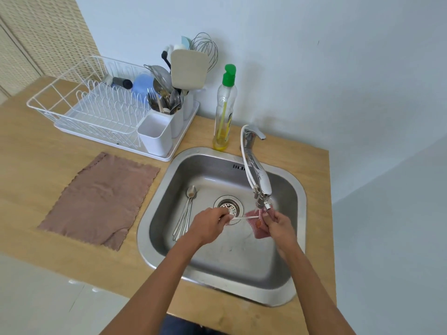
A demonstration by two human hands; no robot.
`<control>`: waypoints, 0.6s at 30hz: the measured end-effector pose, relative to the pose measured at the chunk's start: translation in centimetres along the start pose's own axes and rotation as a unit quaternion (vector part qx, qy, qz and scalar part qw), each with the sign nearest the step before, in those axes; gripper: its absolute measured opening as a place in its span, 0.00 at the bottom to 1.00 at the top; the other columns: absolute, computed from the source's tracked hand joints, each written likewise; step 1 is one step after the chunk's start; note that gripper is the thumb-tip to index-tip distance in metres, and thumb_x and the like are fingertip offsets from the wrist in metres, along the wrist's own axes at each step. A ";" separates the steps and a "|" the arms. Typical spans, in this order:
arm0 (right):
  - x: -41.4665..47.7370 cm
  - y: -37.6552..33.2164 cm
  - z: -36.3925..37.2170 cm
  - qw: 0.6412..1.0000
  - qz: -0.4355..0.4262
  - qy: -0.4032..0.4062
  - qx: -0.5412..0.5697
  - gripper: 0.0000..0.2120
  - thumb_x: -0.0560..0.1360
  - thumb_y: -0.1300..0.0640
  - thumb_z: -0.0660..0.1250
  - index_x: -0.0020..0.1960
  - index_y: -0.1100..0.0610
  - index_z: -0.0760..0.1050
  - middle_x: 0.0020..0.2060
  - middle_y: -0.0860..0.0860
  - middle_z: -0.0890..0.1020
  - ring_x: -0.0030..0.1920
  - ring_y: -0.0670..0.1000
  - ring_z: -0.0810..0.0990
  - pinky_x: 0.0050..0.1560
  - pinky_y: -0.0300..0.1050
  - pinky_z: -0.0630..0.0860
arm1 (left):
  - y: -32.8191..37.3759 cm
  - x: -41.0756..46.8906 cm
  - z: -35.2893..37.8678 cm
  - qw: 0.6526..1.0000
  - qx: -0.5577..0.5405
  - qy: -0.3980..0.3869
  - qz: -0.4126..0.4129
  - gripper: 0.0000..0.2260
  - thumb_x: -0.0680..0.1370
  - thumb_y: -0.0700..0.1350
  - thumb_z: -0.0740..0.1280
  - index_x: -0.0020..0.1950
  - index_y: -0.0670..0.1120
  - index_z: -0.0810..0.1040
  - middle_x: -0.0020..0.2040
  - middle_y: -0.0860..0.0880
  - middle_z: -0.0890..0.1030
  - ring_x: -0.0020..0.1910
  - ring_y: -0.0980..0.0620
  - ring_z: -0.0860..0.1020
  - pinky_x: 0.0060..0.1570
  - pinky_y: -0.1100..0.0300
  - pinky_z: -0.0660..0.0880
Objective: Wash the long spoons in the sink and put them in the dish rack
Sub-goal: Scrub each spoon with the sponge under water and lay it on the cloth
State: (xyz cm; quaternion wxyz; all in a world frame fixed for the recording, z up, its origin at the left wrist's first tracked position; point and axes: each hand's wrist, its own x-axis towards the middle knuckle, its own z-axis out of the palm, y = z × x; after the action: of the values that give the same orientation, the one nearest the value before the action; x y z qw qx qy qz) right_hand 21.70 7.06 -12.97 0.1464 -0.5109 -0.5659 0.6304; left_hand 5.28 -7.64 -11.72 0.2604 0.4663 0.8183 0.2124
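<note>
Fingers of the left hand [208, 228] pinch the handle of one long spoon [242, 218]. Fingers of the right hand [278, 226] curl round a pink mesh scrubber [260, 228] wrapped over the spoon's far end, just below the faucet [258, 175], over the sink [154, 204]. Other long spoons [185, 216] lie bundled left of the drain [228, 204]. The dish rack [79, 102] stands rear left.

The left hand [208, 228] pinches a spoon [238, 218], right hand [280, 226] grips pink cloth [260, 228].

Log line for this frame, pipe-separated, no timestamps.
phase: scrubbing | left hand: pinches spoon handle | right hand: grips pink scrubber round spoon bowl | other spoons: lying in sink
</note>
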 end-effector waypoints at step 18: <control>0.2 0.6 4.9 0.999 0.016 0.032 0.009 0.11 0.81 0.60 0.64 0.47 0.51 0.84 0.43 0.50 0.86 0.44 0.51 0.82 0.47 0.52 0.82 | 1.6 -5.7 3.4 0.992 -0.053 0.048 -0.106 0.11 0.85 0.49 0.56 0.51 0.44 0.73 0.44 0.43 0.82 0.43 0.40 0.78 0.41 0.49 0.72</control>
State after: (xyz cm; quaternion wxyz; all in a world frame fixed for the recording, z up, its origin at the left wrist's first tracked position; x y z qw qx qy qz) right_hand 17.88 4.26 -14.40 0.1588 -0.5386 -0.5466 0.6212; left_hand 10.91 -11.52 -12.04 0.2658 0.3516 0.8625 0.2488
